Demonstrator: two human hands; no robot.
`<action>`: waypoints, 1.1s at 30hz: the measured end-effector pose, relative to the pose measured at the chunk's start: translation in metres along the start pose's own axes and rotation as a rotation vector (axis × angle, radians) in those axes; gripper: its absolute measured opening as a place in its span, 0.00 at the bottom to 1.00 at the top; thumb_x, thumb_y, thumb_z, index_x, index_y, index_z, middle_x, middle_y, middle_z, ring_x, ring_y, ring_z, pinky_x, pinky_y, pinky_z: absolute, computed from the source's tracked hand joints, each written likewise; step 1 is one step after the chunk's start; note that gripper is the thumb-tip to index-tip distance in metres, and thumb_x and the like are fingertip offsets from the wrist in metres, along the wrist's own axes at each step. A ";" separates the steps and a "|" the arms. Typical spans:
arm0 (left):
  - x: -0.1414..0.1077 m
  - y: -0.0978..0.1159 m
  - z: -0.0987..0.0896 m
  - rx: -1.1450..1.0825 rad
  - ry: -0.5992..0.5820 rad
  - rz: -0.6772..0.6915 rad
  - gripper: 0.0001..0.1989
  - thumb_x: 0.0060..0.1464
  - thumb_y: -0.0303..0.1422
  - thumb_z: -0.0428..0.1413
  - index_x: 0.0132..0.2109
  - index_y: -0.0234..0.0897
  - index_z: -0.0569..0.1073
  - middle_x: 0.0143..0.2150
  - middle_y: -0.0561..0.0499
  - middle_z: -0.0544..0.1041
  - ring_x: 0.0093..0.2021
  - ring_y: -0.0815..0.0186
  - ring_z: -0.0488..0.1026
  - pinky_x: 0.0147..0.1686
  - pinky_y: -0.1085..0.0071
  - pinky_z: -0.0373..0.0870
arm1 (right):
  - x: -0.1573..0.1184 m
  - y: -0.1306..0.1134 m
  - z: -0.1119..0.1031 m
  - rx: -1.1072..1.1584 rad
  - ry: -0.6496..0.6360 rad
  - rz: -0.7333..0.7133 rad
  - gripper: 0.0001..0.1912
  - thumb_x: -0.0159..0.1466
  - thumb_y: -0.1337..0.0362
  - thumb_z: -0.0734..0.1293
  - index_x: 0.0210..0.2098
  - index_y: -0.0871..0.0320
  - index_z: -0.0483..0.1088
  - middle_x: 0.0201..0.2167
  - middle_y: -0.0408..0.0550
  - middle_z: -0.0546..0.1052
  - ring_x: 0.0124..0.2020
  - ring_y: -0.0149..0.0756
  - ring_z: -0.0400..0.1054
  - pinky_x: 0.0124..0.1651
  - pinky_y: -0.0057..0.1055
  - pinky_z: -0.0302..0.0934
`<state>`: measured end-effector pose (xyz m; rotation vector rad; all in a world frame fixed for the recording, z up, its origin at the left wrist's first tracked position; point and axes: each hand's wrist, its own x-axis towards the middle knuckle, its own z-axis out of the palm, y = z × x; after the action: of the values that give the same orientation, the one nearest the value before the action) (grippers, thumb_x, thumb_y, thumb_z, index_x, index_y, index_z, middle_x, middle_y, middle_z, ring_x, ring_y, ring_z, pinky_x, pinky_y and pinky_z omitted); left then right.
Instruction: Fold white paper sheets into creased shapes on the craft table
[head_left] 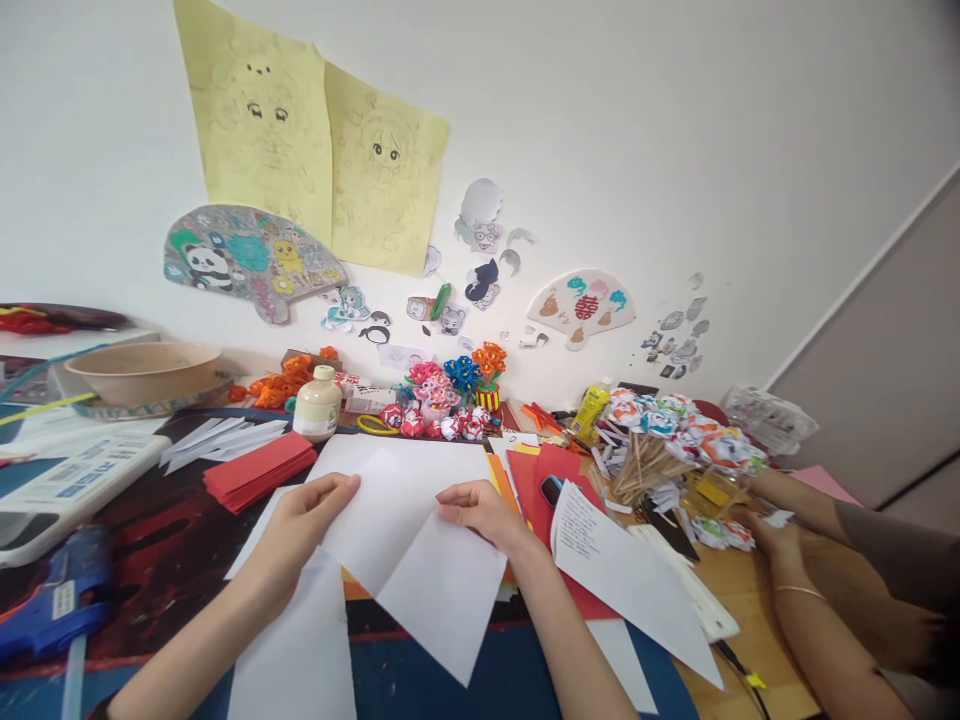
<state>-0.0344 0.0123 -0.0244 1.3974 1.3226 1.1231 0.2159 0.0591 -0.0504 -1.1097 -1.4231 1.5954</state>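
A creased sheet of white paper (448, 590) is held in the air above the table's near side, its lower corner hanging down. My left hand (311, 525) pinches its left edge between thumb and fingers. On the other side, my right hand (480, 512) grips the sheet close to the crease, fingers pressed together. Beneath lie more white sheets (296, 660), and coloured paper shows under the right wrist. A stack of red paper strips (260, 470) sits left of my left hand, beside a bottle of pale liquid (316, 405).
A blue glue gun (56, 595) lies at the left, below a white device (75, 490). Paper flowers (461, 375) line the wall. At the right, a co-worker's hands (776, 535) are among wrapped paper balls (720, 440) and wooden sticks (651, 470). A handwritten sheet (622, 570) lies nearby.
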 end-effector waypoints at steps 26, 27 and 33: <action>-0.016 0.013 0.026 0.515 -0.284 0.341 0.11 0.56 0.36 0.47 0.35 0.41 0.73 0.34 0.54 0.78 0.34 0.63 0.72 0.39 0.68 0.63 | -0.016 -0.011 0.030 -0.190 -0.283 -0.110 0.18 0.52 0.52 0.73 0.33 0.62 0.78 0.28 0.47 0.77 0.30 0.34 0.68 0.36 0.29 0.60; -0.016 0.013 0.027 0.505 -0.290 0.346 0.11 0.56 0.37 0.47 0.34 0.40 0.72 0.34 0.54 0.78 0.34 0.63 0.72 0.39 0.68 0.63 | -0.016 -0.012 0.031 -0.181 -0.289 -0.109 0.18 0.52 0.52 0.73 0.33 0.62 0.78 0.28 0.47 0.77 0.30 0.33 0.68 0.36 0.29 0.60; -0.015 0.003 0.025 0.482 -0.289 0.355 0.13 0.59 0.40 0.46 0.36 0.40 0.72 0.36 0.53 0.77 0.36 0.63 0.69 0.39 0.68 0.63 | -0.017 -0.011 0.035 -0.090 -0.259 -0.091 0.17 0.50 0.53 0.74 0.31 0.61 0.77 0.27 0.45 0.76 0.28 0.32 0.67 0.34 0.29 0.59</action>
<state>-0.0099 -0.0032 -0.0266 2.1265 1.2059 0.8004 0.1893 0.0313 -0.0368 -0.8975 -1.7037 1.6693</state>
